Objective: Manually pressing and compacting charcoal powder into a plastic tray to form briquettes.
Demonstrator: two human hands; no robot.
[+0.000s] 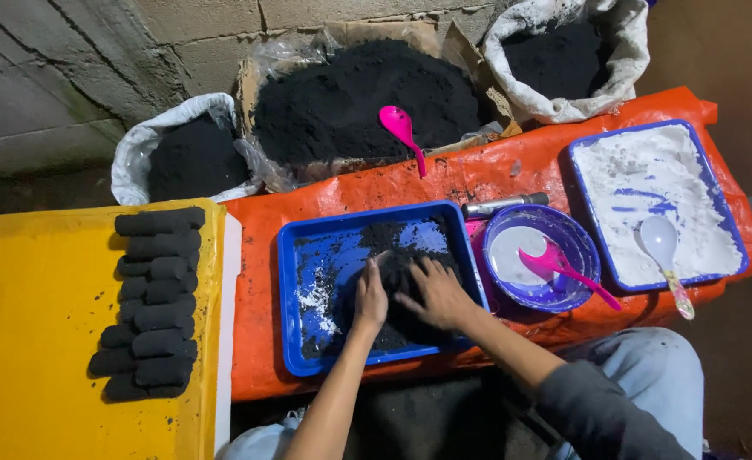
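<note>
A: Two hands down in the blue tray [308, 341] at centre frame, your left hand [371, 298] and right hand [438, 295] spread flat with fingers splayed, gripping nothing, pressing the black powder pile [397, 285].

B: The pile sits toward the tray's right half. Push too hard that way and I'd say powder spills over the rim onto the orange sheet [444, 183].

A: Your right forearm is also close to the purple bowl [579, 255] with its pink spoon [567, 268]; a swing could tip it.

B: Around you: yellow sheet [35, 324] at left with dark pressed cylinders [154, 302], rough concrete wall [52, 77] upper left, white powder tray [648, 200] at right.
</note>
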